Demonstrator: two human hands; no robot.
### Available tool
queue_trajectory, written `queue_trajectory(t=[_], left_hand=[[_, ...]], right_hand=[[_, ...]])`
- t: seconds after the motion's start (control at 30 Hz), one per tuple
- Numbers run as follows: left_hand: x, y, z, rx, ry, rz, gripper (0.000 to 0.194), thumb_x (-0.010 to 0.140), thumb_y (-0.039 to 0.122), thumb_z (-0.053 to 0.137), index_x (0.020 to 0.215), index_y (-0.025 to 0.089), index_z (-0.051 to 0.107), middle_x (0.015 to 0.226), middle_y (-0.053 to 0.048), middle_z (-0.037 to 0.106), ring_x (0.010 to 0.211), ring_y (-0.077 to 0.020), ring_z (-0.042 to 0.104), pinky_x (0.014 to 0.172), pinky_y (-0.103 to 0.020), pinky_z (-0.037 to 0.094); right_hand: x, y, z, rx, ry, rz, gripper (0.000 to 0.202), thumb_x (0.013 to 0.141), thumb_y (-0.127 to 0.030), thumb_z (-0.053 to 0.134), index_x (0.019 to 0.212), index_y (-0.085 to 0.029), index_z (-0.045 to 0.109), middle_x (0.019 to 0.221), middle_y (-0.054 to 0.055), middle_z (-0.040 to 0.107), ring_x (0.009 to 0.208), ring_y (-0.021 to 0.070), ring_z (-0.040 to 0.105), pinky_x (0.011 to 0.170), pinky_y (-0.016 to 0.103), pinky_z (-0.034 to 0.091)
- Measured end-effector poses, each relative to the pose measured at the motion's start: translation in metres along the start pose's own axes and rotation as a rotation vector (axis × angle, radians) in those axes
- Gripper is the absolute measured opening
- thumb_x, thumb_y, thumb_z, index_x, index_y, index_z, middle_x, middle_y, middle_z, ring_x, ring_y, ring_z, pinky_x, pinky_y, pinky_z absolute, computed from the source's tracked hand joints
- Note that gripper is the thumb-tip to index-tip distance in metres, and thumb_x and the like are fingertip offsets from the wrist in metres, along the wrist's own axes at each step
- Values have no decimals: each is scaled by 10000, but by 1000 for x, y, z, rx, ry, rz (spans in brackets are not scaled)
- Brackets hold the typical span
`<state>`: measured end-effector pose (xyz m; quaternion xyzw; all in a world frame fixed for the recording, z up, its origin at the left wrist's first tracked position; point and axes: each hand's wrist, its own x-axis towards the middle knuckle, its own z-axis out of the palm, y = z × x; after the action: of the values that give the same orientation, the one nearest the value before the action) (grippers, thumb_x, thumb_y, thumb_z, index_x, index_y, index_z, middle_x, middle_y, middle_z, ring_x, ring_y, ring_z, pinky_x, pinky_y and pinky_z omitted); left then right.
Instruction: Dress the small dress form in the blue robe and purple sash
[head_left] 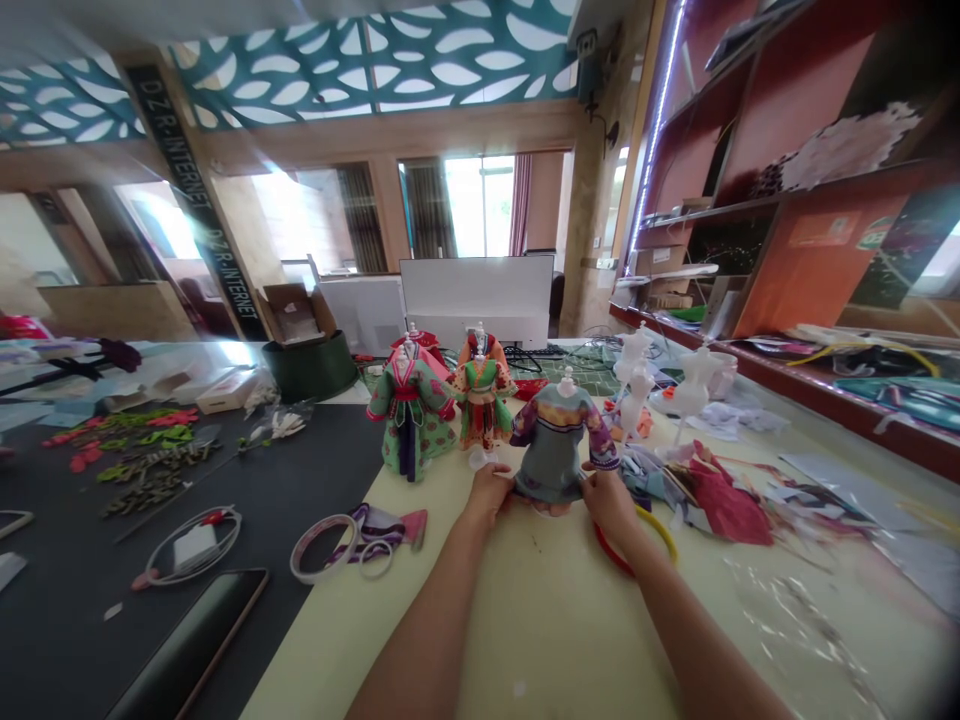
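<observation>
In front of me a small white mannequin wears a grey-blue doll robe (553,450) with purple patterned sleeves and a yellow-purple band across the shoulders. My left hand (491,492) pinches the robe's lower left edge. At the lower right edge, my right hand (609,505) has its fingers closed on the hem. Behind stand other dressed mannequins: one in a green robe with pink trim (418,415), one in an orange and green outfit (484,395). Under my right wrist lie a red ring (611,556) and a yellow ring (666,532).
Bare white mannequins (694,385) and heaped fabric scraps (724,500) occupy the right. To the left are a tape roll (324,550), purple cloth strips (386,528), a phone (199,640), a coiled white cable (193,545) and artificial sprigs (161,470). A monitor (476,295) stands behind.
</observation>
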<state>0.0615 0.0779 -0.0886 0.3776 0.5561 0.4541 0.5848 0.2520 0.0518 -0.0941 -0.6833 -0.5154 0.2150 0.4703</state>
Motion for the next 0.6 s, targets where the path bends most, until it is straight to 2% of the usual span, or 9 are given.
queue_trajectory(t=[0.13, 0.37, 0.47, 0.6], left_hand=[[-1, -1, 3, 97, 45, 67, 279, 651, -4, 561, 887, 140, 517, 492, 55, 458, 345, -93, 381, 384, -203, 216], [1, -5, 3, 220, 64, 101, 262, 692, 1, 534, 922, 127, 519, 484, 54, 436, 358, -93, 376, 403, -206, 213], [0, -4, 2, 237, 56, 78, 270, 717, 18, 511, 966, 122, 513, 470, 51, 424, 368, -111, 401, 403, -207, 226], [0, -3, 2, 229, 51, 54, 296, 724, 25, 486, 1004, 123, 499, 464, 51, 417, 362, -113, 392, 393, -206, 226]], right_hand=[[-4, -6, -2, -125, -18, -30, 85, 658, -89, 534, 643, -171, 553, 772, 101, 619, 800, 227, 570, 653, 277, 334], [-8, -11, -3, -267, -70, -15, 280, 706, -55, 469, 952, -108, 593, 900, 150, 635, 935, 275, 568, 723, 303, 353], [-6, -9, -3, -243, -88, -6, 229, 718, -88, 468, 903, -110, 602, 906, 150, 635, 935, 266, 565, 725, 297, 361], [-1, -2, -3, -131, -92, 16, 195, 705, -134, 476, 859, -131, 595, 804, 106, 634, 824, 218, 580, 674, 270, 371]])
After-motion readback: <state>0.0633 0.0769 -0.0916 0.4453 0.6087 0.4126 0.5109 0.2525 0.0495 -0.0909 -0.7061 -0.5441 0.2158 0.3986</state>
